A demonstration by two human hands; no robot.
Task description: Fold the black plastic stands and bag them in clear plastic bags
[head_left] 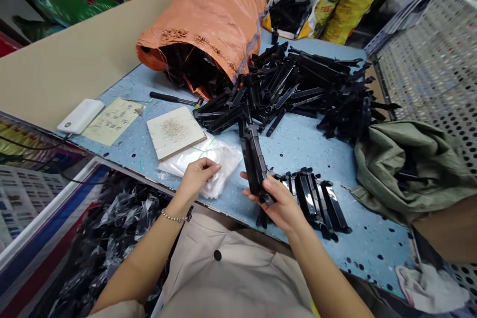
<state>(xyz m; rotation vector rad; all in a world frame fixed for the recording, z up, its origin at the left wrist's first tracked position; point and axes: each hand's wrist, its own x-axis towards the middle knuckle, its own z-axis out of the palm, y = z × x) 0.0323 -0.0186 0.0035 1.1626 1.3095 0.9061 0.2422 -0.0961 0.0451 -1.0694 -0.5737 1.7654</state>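
Observation:
My right hand (278, 198) grips a couple of long black plastic parts (255, 159), laid together and tilted up over the table. My left hand (197, 176) is at a stack of clear plastic bags (223, 169), thumb and forefinger pinched together. Whether a bag's edge is between them cannot be made out. Several similar black parts (316, 203) lie side by side in a row right of my right hand. Behind it spreads a big loose heap of black parts (283, 84).
An orange woven sack (212, 5) lies open beside the heap. A square board (175, 131) rests partly on the bags, near a black-handled tool (171, 98), a yellow note (114, 120) and a white power bank (81, 116). A green cloth sack (413, 164) stands right. Bagged black items (112, 238) fill a container below left.

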